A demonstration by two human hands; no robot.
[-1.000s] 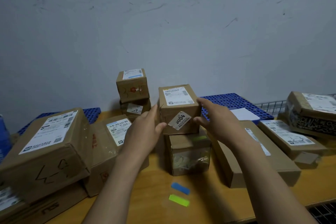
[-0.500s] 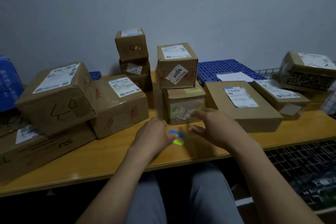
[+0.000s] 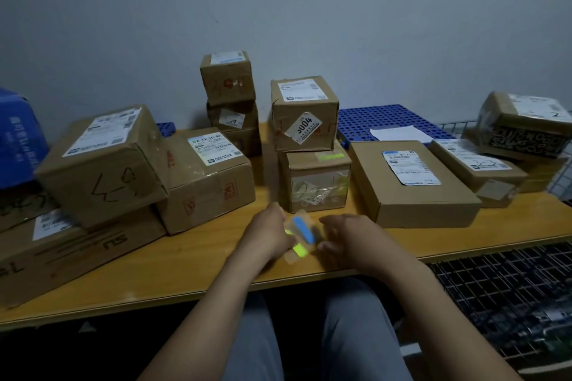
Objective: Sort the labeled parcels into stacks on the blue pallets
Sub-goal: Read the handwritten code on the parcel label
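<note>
My left hand (image 3: 266, 233) holds a small clear sheet (image 3: 298, 235) with a blue strip and a yellow-green strip on it, lifted just off the wooden table (image 3: 185, 269). Beside the sheet, my right hand (image 3: 349, 238) has loosely curled fingers that hold nothing. Just behind my hands a parcel marked 3U04 (image 3: 305, 114) sits on a taped parcel with a green strip (image 3: 314, 179). One blue pallet (image 3: 387, 117) lies at the back right with a white paper on it. A corner of another blue pallet (image 3: 165, 128) shows behind the left parcels.
Large parcels (image 3: 102, 164) pile up on the left beside a blue bag (image 3: 15, 136). Small boxes (image 3: 227, 77) are stacked at the wall. A flat parcel (image 3: 411, 182) and more parcels (image 3: 523, 127) lie right, by a wire basket (image 3: 560, 176).
Both hands let go of the 3U04 parcel, left on the taped parcel, and came down to the front edge. My left hand lifted the strip sheet off the table. The view tilted down.
</note>
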